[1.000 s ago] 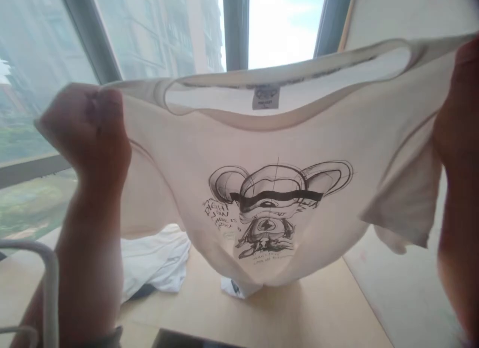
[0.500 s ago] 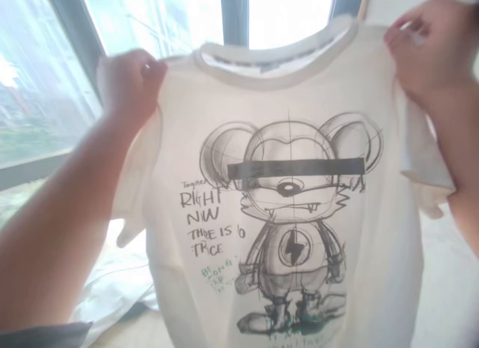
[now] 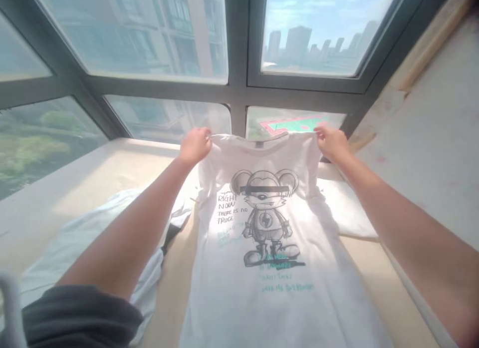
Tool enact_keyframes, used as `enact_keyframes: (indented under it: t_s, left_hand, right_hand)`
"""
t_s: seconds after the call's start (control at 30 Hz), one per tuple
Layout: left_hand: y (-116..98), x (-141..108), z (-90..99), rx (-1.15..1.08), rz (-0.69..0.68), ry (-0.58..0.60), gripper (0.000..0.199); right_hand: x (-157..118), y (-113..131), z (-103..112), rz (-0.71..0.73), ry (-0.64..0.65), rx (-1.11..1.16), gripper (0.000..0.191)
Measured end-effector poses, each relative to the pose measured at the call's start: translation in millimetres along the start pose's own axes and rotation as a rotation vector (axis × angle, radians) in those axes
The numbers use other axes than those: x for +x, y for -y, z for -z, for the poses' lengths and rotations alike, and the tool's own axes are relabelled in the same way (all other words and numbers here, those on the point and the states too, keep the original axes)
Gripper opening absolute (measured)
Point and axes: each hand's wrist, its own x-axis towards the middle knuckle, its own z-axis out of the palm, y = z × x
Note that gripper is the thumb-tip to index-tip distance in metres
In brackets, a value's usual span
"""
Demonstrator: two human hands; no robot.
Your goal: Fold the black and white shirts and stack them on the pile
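A white T-shirt [image 3: 232, 298] with a sketched cartoon bear and lettering on its front stretches out before me, print side up. My left hand [image 3: 196, 146] pinches its left shoulder, and my right hand [image 3: 331, 141] pinches the other shoulder. Between them the neckline hangs in a shallow curve near the window. The lower part of the shirt spreads toward me over a pale wooden surface [image 3: 175, 288], and its hem runs out of view at the bottom.
White clothes [image 3: 123, 208] with a dark patch lie in a loose pile at the left. Another folded white cloth [image 3: 350, 210] lies at the right. Grey window frames [image 3: 237, 63] stand behind, and a marked wall [image 3: 430, 153] rises on the right.
Both hands have moved away from me and down, carrying the shirt from close before the camera to stretched out over the surface. Both still grip the shoulders.
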Motion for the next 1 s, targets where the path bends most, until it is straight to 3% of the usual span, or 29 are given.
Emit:
enact_keyframes:
  t_s: [0.1,0.2,0.37,0.47,0.53,0.6,0.7,0.83,0.9,1.0]
  left_hand:
    - [13,-50,-36.6,0.033,-0.015,0.081,0.041]
    - [30,-135,-56.6,0.055,-0.025,0.172,0.037]
    - [40,-298,-49.7,0.073,0.117,0.214,0.041]
    - [24,-378,-36.7,0.035,0.294,0.245,0.041]
    - [8,-415,-30.8,0.071,0.278,0.220,0.044]
    - [-7,-438,-27.9,0.141,0.214,0.184,0.047]
    - [-18,-450,-26.9,0.239,0.168,0.157,0.039]
    - [-8,-444,-22.7,0.158,0.192,0.150,0.023]
    - [3,-440,-16.5,0.023,0.269,0.146,0.019]
    - [21,-438,-3.5,-0.183,0.525,0.099,0.022]
  right_hand:
    - [-43,0,-47,0.112,0.127,0.073,0.045]
    - [-116,2,-64,0.206,0.195,0.174,0.043]
    - [-250,21,-44,0.253,0.206,0.328,0.037]
    - [-315,43,-25,0.273,0.244,0.364,0.039]
    - [-350,58,-14,0.303,0.290,0.364,0.042]
    - [-378,70,-7,0.336,0.328,0.349,0.044]
    - [-406,79,1,0.354,0.322,0.314,0.046]
    - [-430,78,10,0.317,0.263,0.272,0.046]
    - [-440,77,15,0.295,0.243,0.256,0.046]
    - [-454,77,21,0.286,0.233,0.237,0.045]
